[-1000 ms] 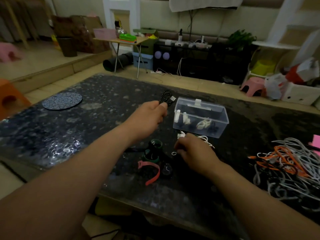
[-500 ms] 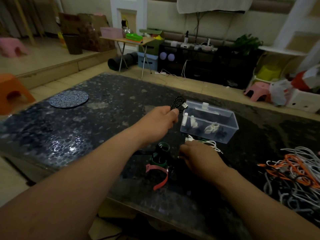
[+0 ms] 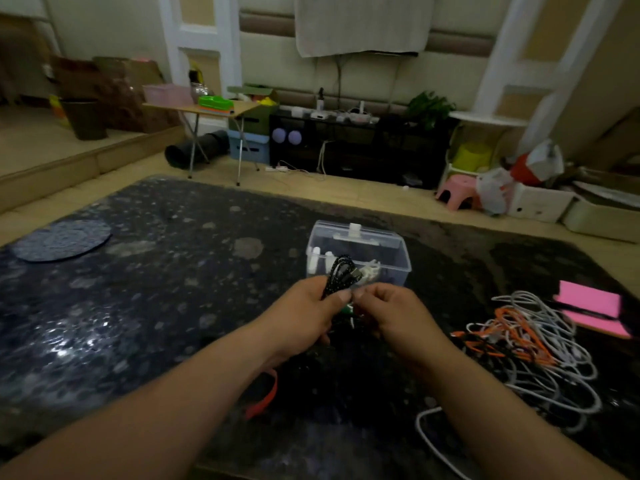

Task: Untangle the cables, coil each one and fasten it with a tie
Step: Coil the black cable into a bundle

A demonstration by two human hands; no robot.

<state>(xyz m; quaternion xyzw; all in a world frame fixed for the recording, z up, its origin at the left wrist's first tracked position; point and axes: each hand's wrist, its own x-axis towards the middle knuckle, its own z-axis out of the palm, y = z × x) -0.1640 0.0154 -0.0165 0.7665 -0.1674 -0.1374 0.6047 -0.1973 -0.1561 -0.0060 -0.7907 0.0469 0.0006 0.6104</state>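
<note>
My left hand grips a coiled black braided cable, its loops sticking up above my fingers in front of the clear plastic box. My right hand is beside it, fingertips pinching something small and green between the two hands; what it is stays unclear. A tangle of white and orange cables lies on the dark table at the right. A red tie lies on the table under my left forearm.
The dark speckled table carries a round patterned mat at the far left and a pink notepad at the far right. A loose white cable trails near the front edge. The box holds small white pieces.
My left hand has brought the coiled black cable back toward the middle. My right hand has lifted off the table and met it. The camera has turned to the right.
</note>
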